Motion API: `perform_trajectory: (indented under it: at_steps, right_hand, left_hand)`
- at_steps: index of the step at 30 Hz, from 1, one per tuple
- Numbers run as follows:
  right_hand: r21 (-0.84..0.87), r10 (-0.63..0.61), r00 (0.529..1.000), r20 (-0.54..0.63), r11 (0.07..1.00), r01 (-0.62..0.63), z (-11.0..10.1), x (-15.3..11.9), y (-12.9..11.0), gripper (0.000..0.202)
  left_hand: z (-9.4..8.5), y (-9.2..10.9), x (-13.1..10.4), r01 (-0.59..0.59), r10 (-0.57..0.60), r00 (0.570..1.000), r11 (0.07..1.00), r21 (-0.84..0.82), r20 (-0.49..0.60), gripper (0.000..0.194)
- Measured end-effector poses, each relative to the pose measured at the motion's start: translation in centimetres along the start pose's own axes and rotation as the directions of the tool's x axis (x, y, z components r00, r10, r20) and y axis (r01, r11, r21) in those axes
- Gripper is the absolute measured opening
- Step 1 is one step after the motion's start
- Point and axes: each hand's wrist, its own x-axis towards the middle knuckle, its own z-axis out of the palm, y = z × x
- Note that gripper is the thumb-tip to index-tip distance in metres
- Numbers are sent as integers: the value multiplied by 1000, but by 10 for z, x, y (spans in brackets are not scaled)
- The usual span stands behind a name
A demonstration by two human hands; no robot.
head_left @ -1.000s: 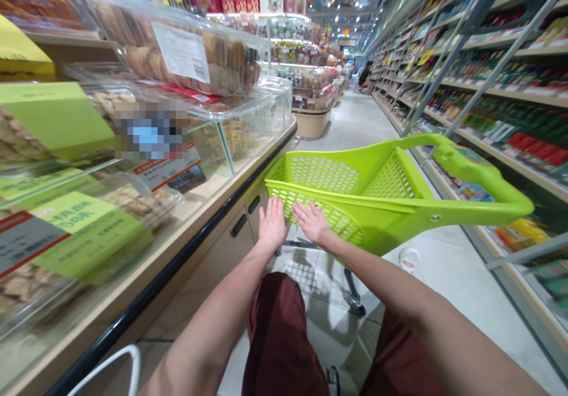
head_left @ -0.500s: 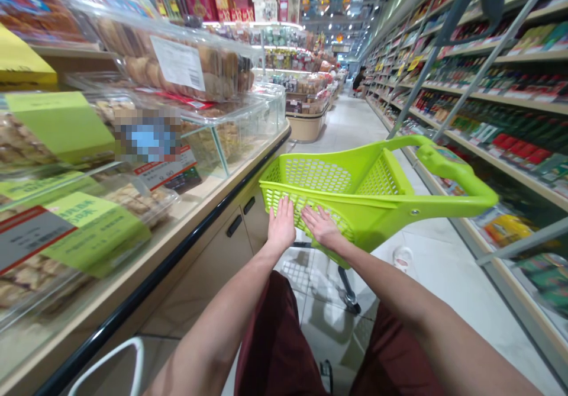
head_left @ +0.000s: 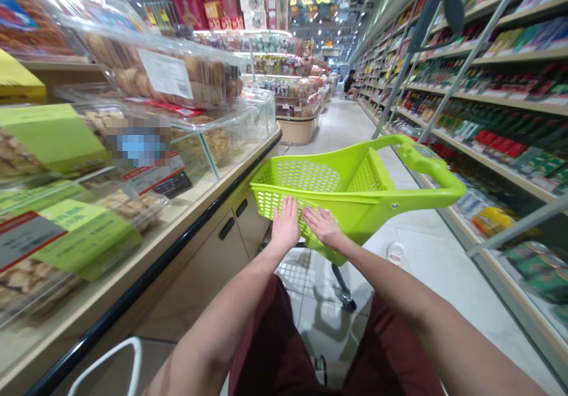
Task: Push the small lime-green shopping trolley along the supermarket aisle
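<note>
A supermarket aisle is running ahead over a pale tiled floor (head_left: 426,266), with stocked shelves (head_left: 497,124) lining the side beyond the right hand and a glass-fronted bakery counter (head_left: 208,147) lining the side beyond the left hand. Clear boxes of biscuits (head_left: 177,76) are sitting on top of that counter, up and away from the left hand (head_left: 286,228). The left hand is lying flat, fingers stretched and together, palm pressing against the near mesh wall of a lime-green shopping cart (head_left: 350,195). The right hand (head_left: 323,227) is lying just beside it, also flat and spread, touching the same mesh wall; neither hand is curling around anything. The cart is standing directly in front of both hands, between the counter and the shelves, closer to the counter. Its basket is tilting, with the open top facing up and toward the far end of the aisle. Its long axis is running from the mesh end under the hands out to the thick green handle (head_left: 432,168), which is pointing away from the right hand, out toward the shelves and slightly up. Below the hands, a dark cart leg with a wheel (head_left: 346,294) is resting on the tiles, and dark red trousers (head_left: 284,348) are showing beneath the forearms.
</note>
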Motion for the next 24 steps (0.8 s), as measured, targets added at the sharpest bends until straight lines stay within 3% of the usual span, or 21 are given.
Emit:
perform_trajectory:
  at_steps: [4, 9, 12, 19, 22, 24]
  right_hand:
    - [-7, 12, 999, -45, 1000, -13, -19, -4, 4, 45]
    - [-66, 180, 969, -170, 979, -194, -53, 4, 27, 50]
    - [-90, 152, 979, -139, 982, -165, -50, -5, 31, 48]
    - [-42, 61, 998, 32, 997, -60, -25, -39, 14, 47]
    - [-59, 63, 998, -12, 996, -64, -41, -42, 16, 45]
    - [-85, 135, 986, -103, 986, -144, -61, -39, 24, 47]
  left_hand:
    - [-3, -2, -2, 29, -30, 1000, 1000, 7, 9, 71]
    - [-9, 9, 0, 46, -46, 999, 999, -7, 4, 72]
    - [-11, 20, -2, 14, -14, 1000, 1000, -14, 0, 72]
    - [-13, 31, -8, -27, 27, 1000, 1000, -14, -10, 73]
    - [-15, 33, -8, -26, 25, 999, 1000, -16, -19, 72]
    - [-17, 38, -7, -35, 34, 999, 999, -19, -24, 71]
